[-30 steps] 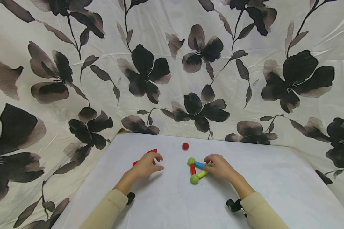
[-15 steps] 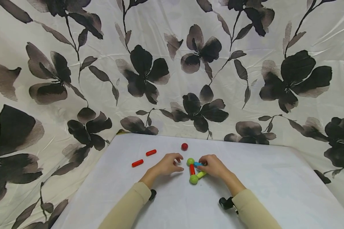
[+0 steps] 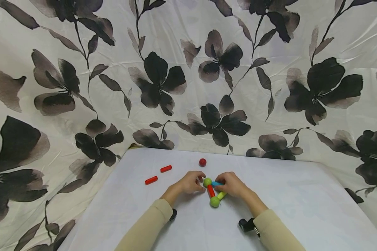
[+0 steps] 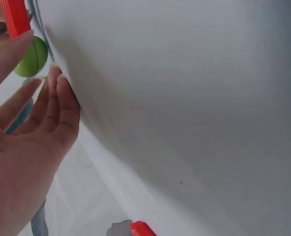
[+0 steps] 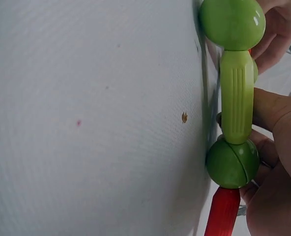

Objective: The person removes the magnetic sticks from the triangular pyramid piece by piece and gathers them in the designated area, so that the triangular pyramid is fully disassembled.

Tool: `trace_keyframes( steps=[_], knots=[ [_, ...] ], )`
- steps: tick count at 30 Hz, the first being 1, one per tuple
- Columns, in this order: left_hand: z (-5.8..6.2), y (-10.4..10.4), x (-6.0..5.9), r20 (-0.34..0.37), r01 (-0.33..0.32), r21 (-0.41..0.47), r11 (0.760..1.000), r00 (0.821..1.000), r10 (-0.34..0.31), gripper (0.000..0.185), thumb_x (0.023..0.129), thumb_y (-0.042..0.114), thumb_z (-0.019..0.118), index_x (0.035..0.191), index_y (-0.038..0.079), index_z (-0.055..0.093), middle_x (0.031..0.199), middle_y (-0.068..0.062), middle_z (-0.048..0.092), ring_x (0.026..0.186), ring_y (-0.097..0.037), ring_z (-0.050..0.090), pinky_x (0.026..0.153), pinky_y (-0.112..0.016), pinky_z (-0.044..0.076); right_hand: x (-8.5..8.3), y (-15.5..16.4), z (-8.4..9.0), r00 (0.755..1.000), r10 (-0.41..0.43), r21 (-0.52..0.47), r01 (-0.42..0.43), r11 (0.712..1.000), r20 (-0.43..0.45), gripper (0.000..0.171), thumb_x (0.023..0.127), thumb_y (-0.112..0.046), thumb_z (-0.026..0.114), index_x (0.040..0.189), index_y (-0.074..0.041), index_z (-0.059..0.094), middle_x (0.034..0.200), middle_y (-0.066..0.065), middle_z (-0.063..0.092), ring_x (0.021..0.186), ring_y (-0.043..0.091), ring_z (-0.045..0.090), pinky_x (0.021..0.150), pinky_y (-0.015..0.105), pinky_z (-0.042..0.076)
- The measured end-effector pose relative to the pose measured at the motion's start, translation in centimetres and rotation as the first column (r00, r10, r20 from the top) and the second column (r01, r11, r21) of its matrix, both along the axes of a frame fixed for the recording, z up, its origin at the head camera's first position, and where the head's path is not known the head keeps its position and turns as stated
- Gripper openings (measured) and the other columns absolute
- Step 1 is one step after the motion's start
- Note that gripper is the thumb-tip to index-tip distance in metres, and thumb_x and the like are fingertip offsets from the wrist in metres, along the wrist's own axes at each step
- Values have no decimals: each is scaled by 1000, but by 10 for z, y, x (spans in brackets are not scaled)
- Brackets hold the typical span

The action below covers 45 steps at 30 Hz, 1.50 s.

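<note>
A frame of toy rods and balls lies on the white table: a green ball (image 3: pixel 207 182), a red rod (image 3: pixel 211 190), a second green ball (image 3: pixel 215 202), a light-green rod (image 3: pixel 222 196) and a blue rod (image 3: pixel 217 183). My right hand (image 3: pixel 234 185) pinches the blue rod from the right. Another green ball (image 5: pixel 232 162) and a red rod (image 5: pixel 223 214) show beside that hand in the right wrist view; the head view hides them. My left hand (image 3: pixel 190 182) has thumb and fingers spread around the upper green ball; contact is unclear.
Two loose red rods, the nearer rod (image 3: pixel 151 180) and the farther rod (image 3: pixel 165 168), lie left of my left hand. A red ball (image 3: pixel 202 162) sits near the table's back edge. Behind the table (image 3: pixel 279 195) hangs a flowered cloth (image 3: pixel 176 35).
My left hand has moved right, from beside the loose red rods to the upper green ball. My right hand has come slightly left onto the blue rod, and the frame has turned a little.
</note>
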State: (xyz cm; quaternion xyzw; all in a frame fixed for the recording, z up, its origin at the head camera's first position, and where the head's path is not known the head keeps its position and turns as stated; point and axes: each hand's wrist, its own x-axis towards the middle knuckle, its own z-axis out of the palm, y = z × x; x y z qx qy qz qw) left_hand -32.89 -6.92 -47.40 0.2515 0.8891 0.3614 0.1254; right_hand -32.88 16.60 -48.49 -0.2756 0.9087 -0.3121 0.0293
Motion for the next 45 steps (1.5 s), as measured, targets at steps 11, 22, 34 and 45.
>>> trace_keyframes(
  steps=[11, 22, 34, 45],
  knots=[
    [0, 0, 0, 6, 48, -1, 999, 999, -48, 38, 86, 5, 81, 122, 5, 67, 100, -5, 64, 82, -14, 58, 77, -26, 50, 4, -1, 4, 996, 84, -23, -84, 996, 17, 16, 89, -13, 80, 101, -3, 77, 90, -2, 72, 82, 13, 59, 76, 27, 49],
    [0, -1, 1, 10, 41, 5, 999, 999, -41, 33, 86, 4, 81, 117, 6, 72, 95, -3, 64, 80, -14, 57, 74, -25, 49, 6, -2, 3, 994, 104, -22, -104, 994, 13, 15, 90, -14, 79, 101, -4, 77, 92, -3, 74, 82, 10, 58, 76, 26, 49],
    [-1, 1, 11, 8, 6, -41, 999, 1000, -5, 33, 85, 9, 84, 116, 7, 74, 89, 1, 63, 80, -12, 56, 73, -23, 49, 12, 3, 2, 999, 38, 15, -38, 999, 13, 15, 89, -14, 80, 99, -4, 77, 91, -2, 72, 82, 11, 58, 76, 29, 51],
    [0, -9, 14, 33, -12, -42, 999, 999, 14, 32, 84, 10, 85, 114, 7, 73, 89, -1, 62, 82, -14, 55, 73, -25, 48, 10, 3, 0, 999, 20, -8, -20, 1000, 43, 16, 89, -15, 80, 101, -5, 76, 92, -3, 69, 83, 14, 57, 76, 28, 49]
  ],
)
